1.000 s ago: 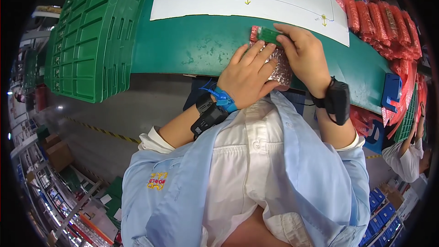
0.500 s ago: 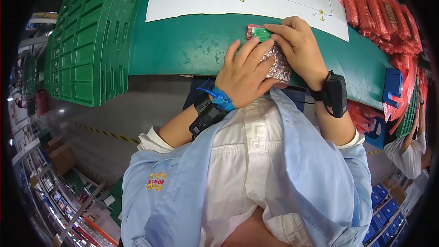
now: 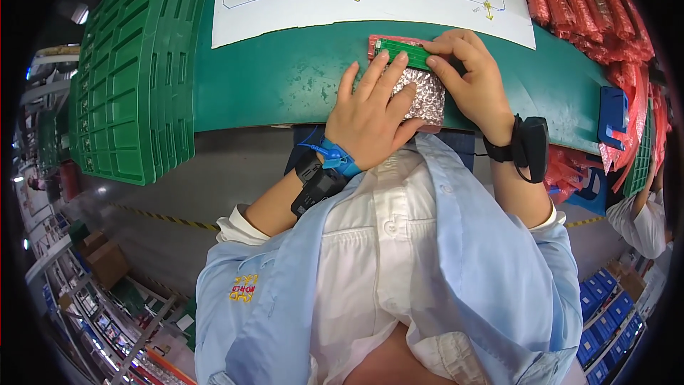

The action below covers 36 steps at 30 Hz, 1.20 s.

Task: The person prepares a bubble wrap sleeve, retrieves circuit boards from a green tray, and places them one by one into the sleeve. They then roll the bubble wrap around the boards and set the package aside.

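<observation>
A green circuit board (image 3: 407, 55) lies near the table's front edge, on a piece of pink bubble wrap (image 3: 377, 38) that shows along its far side. Below the board, silvery bubble wrap (image 3: 426, 94) covers a block-like bundle at the table's edge. My left hand (image 3: 370, 110) rests flat with its fingers spread, the fingertips on the board's left part and the thumb on the bubble wrap. My right hand (image 3: 472, 75) pinches the board's right end between thumb and forefinger.
Green plastic crates (image 3: 135, 71) stand stacked at the left. A white sheet (image 3: 299, 0) with drawn lines covers the far table. Several red bubble-wrapped rolls (image 3: 570, 7) lie at the far right, above a blue holder (image 3: 612, 117). Another person's sleeve (image 3: 638, 224) shows at the right rim.
More of the board now shows, and its right end reaches farther into my right hand's pinch. My left fingers have slid back off part of it. The whole view has shifted slightly.
</observation>
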Tool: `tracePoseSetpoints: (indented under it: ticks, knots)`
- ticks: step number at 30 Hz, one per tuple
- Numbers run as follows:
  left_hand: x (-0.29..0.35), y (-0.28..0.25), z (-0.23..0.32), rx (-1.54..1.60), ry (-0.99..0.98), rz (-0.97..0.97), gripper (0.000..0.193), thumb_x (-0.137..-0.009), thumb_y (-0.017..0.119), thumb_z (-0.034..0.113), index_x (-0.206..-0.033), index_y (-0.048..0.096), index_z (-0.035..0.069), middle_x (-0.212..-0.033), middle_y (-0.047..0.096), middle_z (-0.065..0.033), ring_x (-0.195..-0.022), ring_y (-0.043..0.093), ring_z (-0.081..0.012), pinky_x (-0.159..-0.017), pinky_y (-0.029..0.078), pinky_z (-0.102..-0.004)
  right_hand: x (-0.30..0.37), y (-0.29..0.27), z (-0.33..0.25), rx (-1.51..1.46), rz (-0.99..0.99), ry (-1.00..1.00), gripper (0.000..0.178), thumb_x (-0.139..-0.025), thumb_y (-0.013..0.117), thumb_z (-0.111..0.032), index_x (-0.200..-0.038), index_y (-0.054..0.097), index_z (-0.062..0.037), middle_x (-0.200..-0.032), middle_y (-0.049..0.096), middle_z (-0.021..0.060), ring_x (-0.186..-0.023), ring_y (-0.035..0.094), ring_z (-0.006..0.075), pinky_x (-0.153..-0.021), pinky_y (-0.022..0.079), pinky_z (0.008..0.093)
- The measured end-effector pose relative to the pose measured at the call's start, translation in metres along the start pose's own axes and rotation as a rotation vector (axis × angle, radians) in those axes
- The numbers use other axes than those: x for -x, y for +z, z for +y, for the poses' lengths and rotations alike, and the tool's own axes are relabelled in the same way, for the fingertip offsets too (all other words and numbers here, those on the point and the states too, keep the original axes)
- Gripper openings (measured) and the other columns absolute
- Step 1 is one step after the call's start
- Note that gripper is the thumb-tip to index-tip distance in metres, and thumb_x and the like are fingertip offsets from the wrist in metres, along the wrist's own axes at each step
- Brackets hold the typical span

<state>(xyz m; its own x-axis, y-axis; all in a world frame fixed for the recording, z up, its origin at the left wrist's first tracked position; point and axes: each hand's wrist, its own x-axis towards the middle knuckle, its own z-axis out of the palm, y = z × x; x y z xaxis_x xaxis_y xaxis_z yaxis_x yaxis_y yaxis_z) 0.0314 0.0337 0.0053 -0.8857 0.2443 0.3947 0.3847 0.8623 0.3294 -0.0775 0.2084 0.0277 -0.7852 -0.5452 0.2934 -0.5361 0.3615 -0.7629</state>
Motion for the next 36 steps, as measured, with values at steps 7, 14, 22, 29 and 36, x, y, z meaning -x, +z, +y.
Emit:
tracePoseSetpoints:
  ticks: [7,14,22,29,36]
  knots:
    - [0.000,-0.001,0.000,-0.012,-0.011,0.002,0.046,-0.080,0.071,0.039,-0.115,0.063,0.010,-0.143,0.044,-0.0175,-0.131,0.041,-0.0371,-0.103,0.031,-0.0579,-0.007,0.005,-0.002,-0.022,-0.024,0.094,0.022,-0.089,0.065,-0.006,-0.110,0.064,-0.0041,-0.096,0.057,0.0058,-0.085,0.056,0.0149,-0.074,0.046,0.0257]
    - [-0.001,-0.001,0.000,-0.025,-0.008,-0.035,0.044,-0.081,0.069,0.040,-0.113,0.062,0.010,-0.144,0.043,-0.0160,-0.134,0.037,-0.0341,-0.104,0.031,-0.0576,-0.008,0.000,-0.004,0.038,-0.086,0.116,0.024,-0.089,0.064,-0.011,-0.112,0.063,-0.0036,-0.098,0.058,0.0073,-0.086,0.057,0.0172,-0.073,0.046,0.0267]
    - [0.000,-0.002,0.000,0.017,0.011,-0.019,0.046,-0.083,0.068,0.035,-0.118,0.061,0.007,-0.140,0.046,-0.0146,-0.130,0.041,-0.0324,-0.105,0.033,-0.0507,-0.027,-0.002,-0.013,0.238,-0.220,-0.014,0.020,-0.085,0.065,-0.009,-0.102,0.063,-0.0001,-0.092,0.059,0.0134,-0.087,0.058,0.0271,-0.074,0.047,0.0331]
    - [0.001,-0.004,-0.002,0.110,0.018,-0.011,0.043,-0.083,0.068,0.028,-0.119,0.060,0.004,-0.123,0.056,-0.0100,-0.119,0.048,-0.0275,-0.101,0.037,-0.0423,-0.029,-0.001,-0.015,0.293,-0.155,-0.158,0.017,-0.078,0.070,-0.004,-0.093,0.062,0.0011,-0.089,0.058,0.0129,-0.086,0.056,0.0306,-0.074,0.047,0.0371]
    - [0.000,-0.003,-0.002,0.137,0.025,0.015,0.039,-0.083,0.069,0.025,-0.116,0.063,0.007,-0.118,0.059,-0.0075,-0.115,0.052,-0.0271,-0.098,0.038,-0.0427,-0.020,0.000,-0.010,0.371,-0.073,-0.293,0.018,-0.075,0.070,-0.001,-0.091,0.062,0.0004,-0.089,0.057,0.0126,-0.086,0.056,0.0325,-0.075,0.048,0.0376]
